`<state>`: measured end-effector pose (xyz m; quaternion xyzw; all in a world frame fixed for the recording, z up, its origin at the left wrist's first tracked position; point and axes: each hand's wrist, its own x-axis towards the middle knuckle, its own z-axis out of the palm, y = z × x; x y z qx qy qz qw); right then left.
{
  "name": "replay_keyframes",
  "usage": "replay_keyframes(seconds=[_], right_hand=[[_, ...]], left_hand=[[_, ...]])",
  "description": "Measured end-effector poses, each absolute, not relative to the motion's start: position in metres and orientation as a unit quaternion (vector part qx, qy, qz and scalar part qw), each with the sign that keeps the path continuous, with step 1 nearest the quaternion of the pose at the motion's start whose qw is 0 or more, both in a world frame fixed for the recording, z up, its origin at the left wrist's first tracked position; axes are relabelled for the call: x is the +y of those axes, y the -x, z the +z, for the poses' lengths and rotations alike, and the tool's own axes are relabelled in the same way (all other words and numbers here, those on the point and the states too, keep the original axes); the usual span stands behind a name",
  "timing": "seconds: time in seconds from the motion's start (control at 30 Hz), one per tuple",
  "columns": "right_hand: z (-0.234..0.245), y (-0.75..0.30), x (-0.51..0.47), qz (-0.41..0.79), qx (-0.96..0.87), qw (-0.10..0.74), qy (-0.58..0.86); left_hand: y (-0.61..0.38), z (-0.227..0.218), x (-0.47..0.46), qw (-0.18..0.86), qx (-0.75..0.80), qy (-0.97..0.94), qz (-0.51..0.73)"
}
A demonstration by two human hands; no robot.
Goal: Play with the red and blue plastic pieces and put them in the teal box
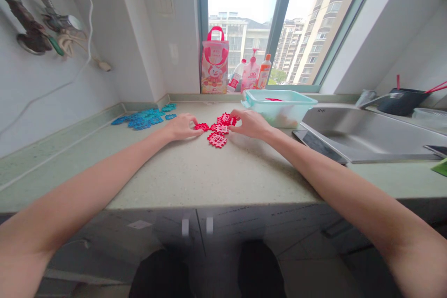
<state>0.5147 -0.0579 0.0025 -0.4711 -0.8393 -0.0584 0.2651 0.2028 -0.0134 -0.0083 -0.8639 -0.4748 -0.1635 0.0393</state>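
Note:
Several flat red interlocking plastic pieces with notched edges [217, 139] lie grouped on the counter between my hands. The thumb and fingers of my left hand [183, 127] close on the edge of the leftmost red piece [201, 126]. My right hand [252, 124] grips a red piece at the right side of the group, its fingertips partly covering that piece. A pile of blue notched pieces [145, 118] rests to the left, beyond my left hand.
Behind my right hand stands a pale turquoise plastic tub [279, 109] with a red piece showing near its top. A steel sink [377, 132] is at the right, with a dark flat object [317, 145] at its edge. A pink bag [214, 67] and several bottles [250, 74] line the windowsill.

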Motion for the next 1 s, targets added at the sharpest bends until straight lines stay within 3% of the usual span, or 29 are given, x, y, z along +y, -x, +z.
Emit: replay_keyframes(seconds=[0.1, 0.27, 0.4, 0.63, 1.0], right_hand=[[-0.005, -0.508, -0.056, -0.045, -0.848, 0.29, 0.44], [-0.01, -0.5, -0.058, 0.01, -0.872, 0.236, 0.428], [-0.009, -0.501, -0.058, 0.04, -0.876, 0.229, 0.423], [-0.009, -0.509, -0.051, 0.011, -0.853, 0.249, 0.458], [-0.015, -0.506, -0.046, 0.053, -0.827, 0.343, 0.442]], left_hand=[[-0.204, -0.01, -0.013, 0.051, -0.474, 0.858, -0.19], [-0.205, -0.005, -0.018, 0.07, -0.46, 0.847, -0.258], [-0.206, 0.004, -0.028, 0.02, -0.384, 0.874, -0.297], [-0.229, 0.009, -0.055, -0.095, -0.315, 0.913, -0.241], [-0.242, -0.001, -0.058, -0.112, -0.258, 0.936, -0.213]])
